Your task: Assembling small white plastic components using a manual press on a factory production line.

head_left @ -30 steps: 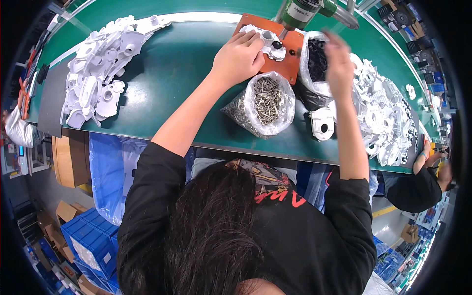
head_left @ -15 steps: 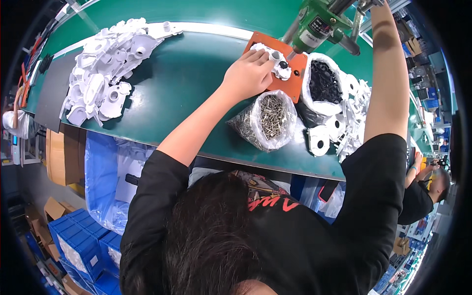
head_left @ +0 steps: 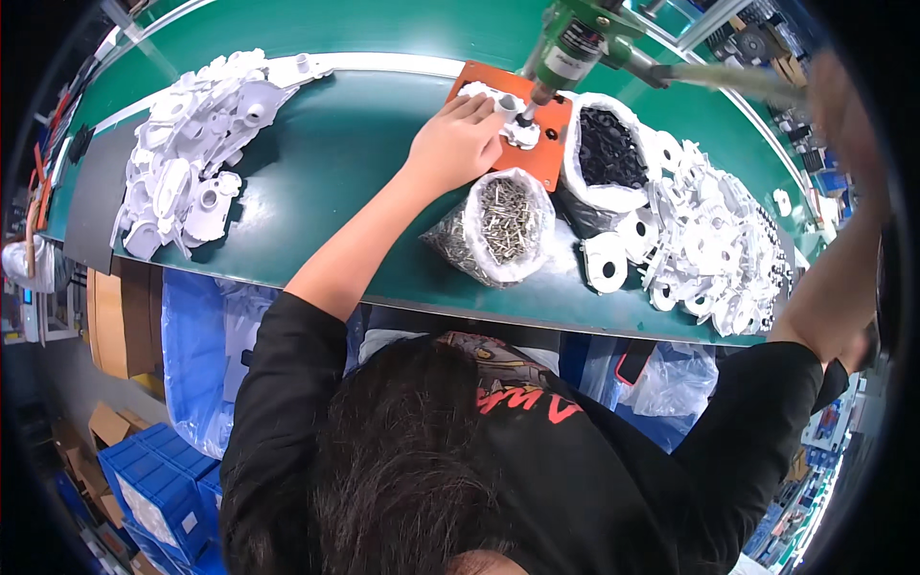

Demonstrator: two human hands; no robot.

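Note:
A white plastic part (head_left: 520,136) lies on an orange plate (head_left: 548,165) fixed on the bench. My left hand (head_left: 454,146) is closed over the left side of this part, fingers curled on its top. Above it stands a green press (head_left: 575,48), its spindle tip down at a dark piece on the part. At the far right my right hand (head_left: 848,120) is at the end of the press lever (head_left: 733,79), closed around it as far as the motion blur shows. An open clear bag of metal pins (head_left: 510,222) sits just in front of the plate.
Right of the plate stands a bag of black pieces (head_left: 609,149). White plastic parts are piled at the right (head_left: 719,240) and at the left (head_left: 187,153). Under the bench edge are a blue lined bin (head_left: 192,364) and stacked blue crates (head_left: 158,479).
My right hand has swung the lever down and to the right. The spindle has come down onto the part. My left hand stays on the part; the whole view has shifted a little.

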